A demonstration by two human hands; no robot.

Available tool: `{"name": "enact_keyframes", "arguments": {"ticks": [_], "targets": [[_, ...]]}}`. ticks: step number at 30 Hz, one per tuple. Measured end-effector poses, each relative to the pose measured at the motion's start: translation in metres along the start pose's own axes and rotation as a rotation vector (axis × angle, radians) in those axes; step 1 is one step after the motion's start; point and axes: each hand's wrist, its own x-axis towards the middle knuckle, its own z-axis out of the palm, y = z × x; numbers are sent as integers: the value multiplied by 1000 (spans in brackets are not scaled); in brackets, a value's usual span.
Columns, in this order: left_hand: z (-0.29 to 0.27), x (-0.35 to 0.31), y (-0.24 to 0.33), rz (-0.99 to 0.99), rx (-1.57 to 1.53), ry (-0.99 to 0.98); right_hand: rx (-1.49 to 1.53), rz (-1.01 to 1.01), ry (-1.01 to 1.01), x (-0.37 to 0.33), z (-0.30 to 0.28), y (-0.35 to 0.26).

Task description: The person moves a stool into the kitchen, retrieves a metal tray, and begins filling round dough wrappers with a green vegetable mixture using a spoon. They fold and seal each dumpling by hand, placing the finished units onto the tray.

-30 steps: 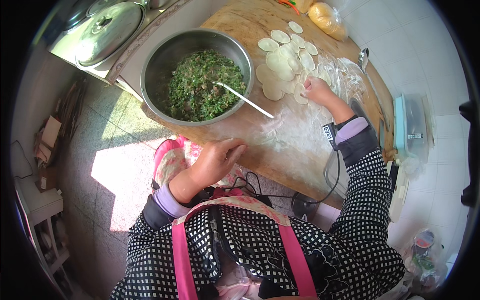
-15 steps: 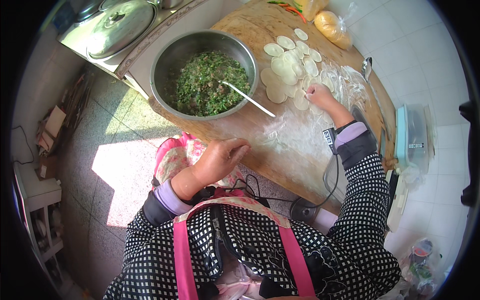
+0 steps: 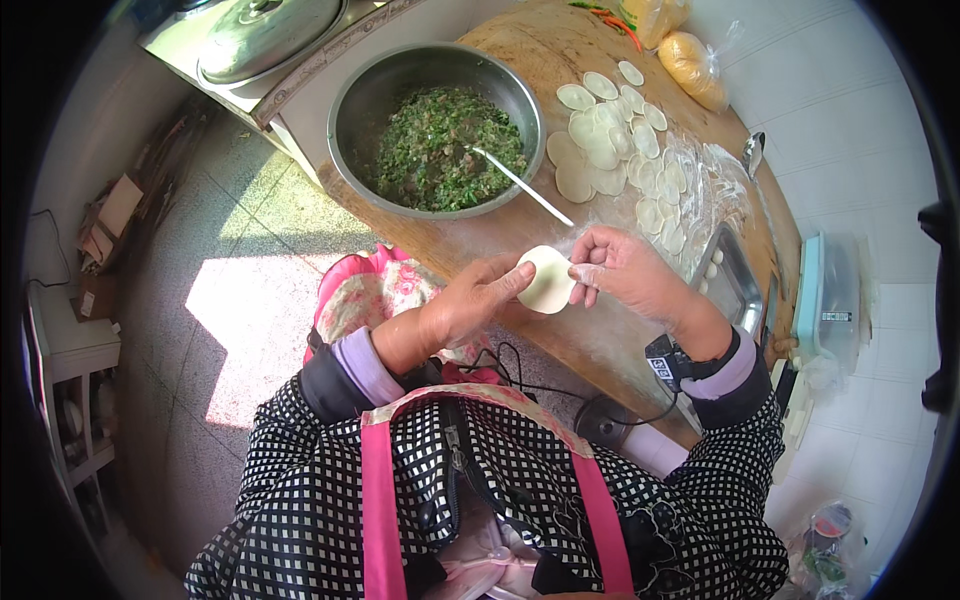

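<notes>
A round, pale dumpling wrapper is held up in front of me, over the near edge of the wooden board. My left hand grips its left side, thumb on top. At its right edge, my right hand pinches the dough between thumb and fingers. Beyond my hands, several more wrappers lie overlapping on the floured board. To their left stands a large steel bowl of chopped green filling with bits of meat. A white-handled utensil leans in the filling, its handle over the rim.
The wooden board carries loose flour. A metal tray with small dough pieces sits at right, near a spoon. Bags of yellow food and chillies lie at the far end. A lidded pot stands at far left.
My right hand has lifted a wrapper off the board and brought it back toward me. My left hand has moved right and taken hold of it. The view has shifted slightly.
</notes>
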Motion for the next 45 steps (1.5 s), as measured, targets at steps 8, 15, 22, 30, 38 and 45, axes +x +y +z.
{"name": "enact_keyframes", "arguments": {"ticks": [8,15,22,30,38,45], "targets": [[-17,-25,7,52,-281,126,-391,-100,283,30,-2,1],[-40,-61,33,248,-336,412,-281,-436,402,65,16,-5],[-62,-78,50,355,-339,660,-376,-402,485,68,13,-40],[-74,-85,58,387,-295,620,-813,-561,420,62,21,-38],[-80,-82,56,436,-325,664,-895,-700,287,48,22,-46],[-83,-87,62,482,-293,669,-910,-697,204,54,33,-42]]}}
